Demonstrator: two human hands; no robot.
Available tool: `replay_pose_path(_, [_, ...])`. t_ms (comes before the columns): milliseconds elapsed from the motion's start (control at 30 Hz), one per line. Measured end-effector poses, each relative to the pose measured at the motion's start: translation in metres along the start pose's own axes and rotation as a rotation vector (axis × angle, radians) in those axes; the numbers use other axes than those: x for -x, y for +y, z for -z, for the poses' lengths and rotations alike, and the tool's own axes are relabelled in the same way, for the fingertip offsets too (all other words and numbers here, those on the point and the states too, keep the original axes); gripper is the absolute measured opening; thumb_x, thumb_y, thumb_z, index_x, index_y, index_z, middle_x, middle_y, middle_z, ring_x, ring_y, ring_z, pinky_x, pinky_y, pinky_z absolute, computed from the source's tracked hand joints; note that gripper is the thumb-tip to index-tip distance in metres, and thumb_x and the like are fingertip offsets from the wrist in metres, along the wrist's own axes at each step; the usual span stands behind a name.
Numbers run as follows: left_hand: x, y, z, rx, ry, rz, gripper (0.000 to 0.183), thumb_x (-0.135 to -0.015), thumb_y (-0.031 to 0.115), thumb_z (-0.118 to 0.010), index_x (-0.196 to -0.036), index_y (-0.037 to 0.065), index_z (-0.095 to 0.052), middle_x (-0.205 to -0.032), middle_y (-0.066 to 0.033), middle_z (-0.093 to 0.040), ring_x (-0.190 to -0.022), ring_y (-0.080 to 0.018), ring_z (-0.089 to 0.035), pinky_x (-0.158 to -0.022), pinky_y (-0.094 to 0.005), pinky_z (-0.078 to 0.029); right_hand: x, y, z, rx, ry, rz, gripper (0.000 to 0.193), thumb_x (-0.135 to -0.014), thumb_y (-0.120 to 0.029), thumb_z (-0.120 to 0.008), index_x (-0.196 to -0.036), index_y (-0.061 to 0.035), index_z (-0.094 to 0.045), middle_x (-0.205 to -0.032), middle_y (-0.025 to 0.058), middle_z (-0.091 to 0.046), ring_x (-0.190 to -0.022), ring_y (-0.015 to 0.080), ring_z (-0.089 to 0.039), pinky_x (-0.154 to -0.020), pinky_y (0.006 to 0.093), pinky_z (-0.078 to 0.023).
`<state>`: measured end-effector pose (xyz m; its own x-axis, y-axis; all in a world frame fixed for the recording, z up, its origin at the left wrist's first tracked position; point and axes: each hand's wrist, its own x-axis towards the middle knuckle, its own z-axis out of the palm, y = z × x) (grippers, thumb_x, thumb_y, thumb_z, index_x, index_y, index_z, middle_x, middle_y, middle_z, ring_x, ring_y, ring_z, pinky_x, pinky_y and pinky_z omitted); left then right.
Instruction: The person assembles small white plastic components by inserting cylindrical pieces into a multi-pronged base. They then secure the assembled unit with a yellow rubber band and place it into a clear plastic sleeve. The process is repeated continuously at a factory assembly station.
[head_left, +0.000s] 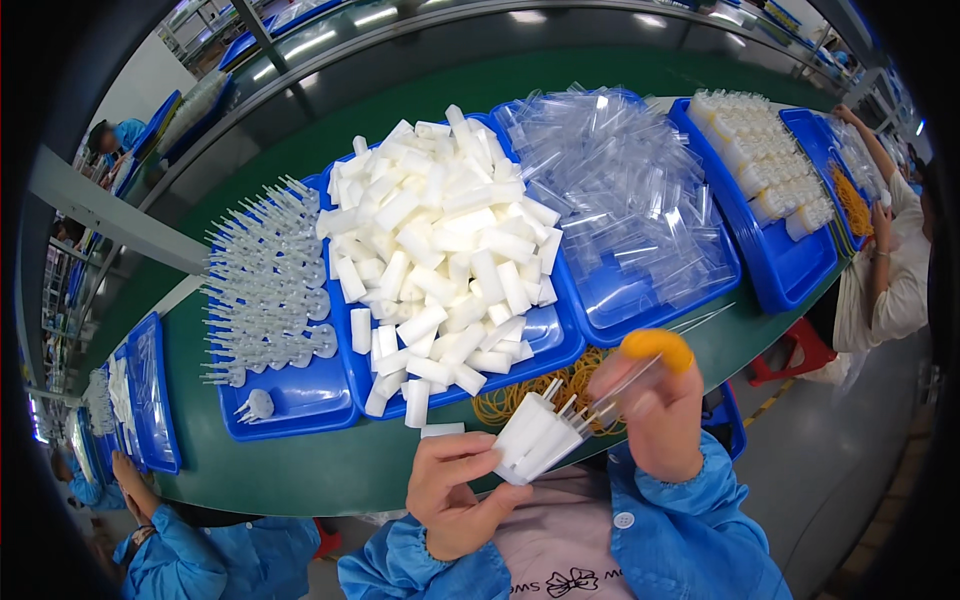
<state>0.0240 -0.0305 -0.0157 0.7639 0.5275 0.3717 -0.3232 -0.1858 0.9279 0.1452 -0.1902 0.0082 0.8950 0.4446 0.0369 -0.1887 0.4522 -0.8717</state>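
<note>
Between the fingers and thumb of my left hand point(462, 495) is a bundle of white cylinders point(535, 442), tilted, with thin pale prongs sticking out of its upper right end. Close by that end, my right hand point(655, 420) pinches a clear plastic tube point(630, 382); motion blurs its fingertips. A yellow finger cot point(657, 347) covers one right finger. Beneath the hands and past the bundle lie tan rubber bands point(500, 402) on the green table point(300, 465). One loose white cylinder point(442, 430) rests beside my left fingers.
Across the table stand blue trays: one of pronged clear parts point(265, 290), one heaped with white cylinders point(440, 240), one of clear tubes point(620, 190), and one with rows of assembled pieces point(760, 160). Co-workers sit at left point(200, 550) and right point(890, 270). A red stool point(795, 352) stands right.
</note>
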Motion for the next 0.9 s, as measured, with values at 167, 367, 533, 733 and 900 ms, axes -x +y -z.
replay_pose_path(167, [-0.0021,-0.0001,-0.0015,0.03,-0.023,-0.001,0.042,-0.058,0.004,-0.085,-0.095,0.0,-0.065,-0.101,-0.0153,-0.059,-0.089,-0.0213,-0.06,-0.077,-0.0291,-0.048,-0.0066,0.0015,0.0006,0.012,0.026,0.022,0.047,-0.078,-0.009,-0.069,-0.121,-0.0012,-0.051,-0.095,0.0075,-0.06,-0.086,0.0124,-0.057,-0.078,0.0267,-0.047])
replay_pose_path(367, [-0.0021,0.0029,-0.0012,-0.006,-0.041,-0.028,0.042,-0.058,0.004,-0.085,-0.095,0.0,-0.065,-0.1,-0.0155,-0.059,-0.088,-0.0218,-0.061,-0.076,-0.0293,-0.05,-0.0036,0.0053,-0.0025,0.03,0.047,-0.016,0.048,-0.079,-0.018,-0.07,-0.119,-0.0018,-0.05,-0.091,0.007,-0.06,-0.083,0.0136,-0.056,-0.076,0.0277,-0.046])
replay_pose_path(533, [-0.0015,0.0024,0.0002,-0.076,-0.071,-0.066,0.042,-0.058,0.005,-0.086,-0.093,0.001,-0.065,-0.099,-0.0156,-0.059,-0.088,-0.0229,-0.062,-0.075,-0.03,-0.051,-0.0079,0.0046,-0.0043,0.148,0.055,-0.007,0.053,-0.081,-0.036,-0.069,-0.118,-0.003,-0.049,-0.083,0.0073,-0.059,-0.077,0.0163,-0.056,-0.07,0.0305,-0.045])
replay_pose_path(733, [-0.0027,0.0066,0.0001,-0.1,-0.094,-0.063,0.041,-0.057,0.004,-0.086,-0.092,0.001,-0.064,-0.099,-0.0158,-0.059,-0.088,-0.0231,-0.062,-0.073,-0.0297,-0.052,-0.0069,0.004,-0.0025,0.168,0.078,0.014,0.053,-0.08,-0.036,-0.071,-0.117,-0.0029,-0.05,-0.087,0.0074,-0.06,-0.078,0.0158,-0.057,-0.071,0.0294,-0.046])
replay_pose_path(900, [-0.0031,0.0064,-0.001,-0.104,-0.112,-0.082,0.042,-0.057,0.003,-0.086,-0.093,0.002,-0.064,-0.1,-0.0159,-0.059,-0.088,-0.0228,-0.062,-0.073,-0.0291,-0.052,-0.0073,0.0016,0.0016,0.02,-0.083,-0.068,0.046,-0.079,-0.007,-0.071,-0.12,0.0008,-0.052,-0.096,0.0063,-0.06,-0.088,0.0119,-0.057,-0.08,0.0259,-0.046])
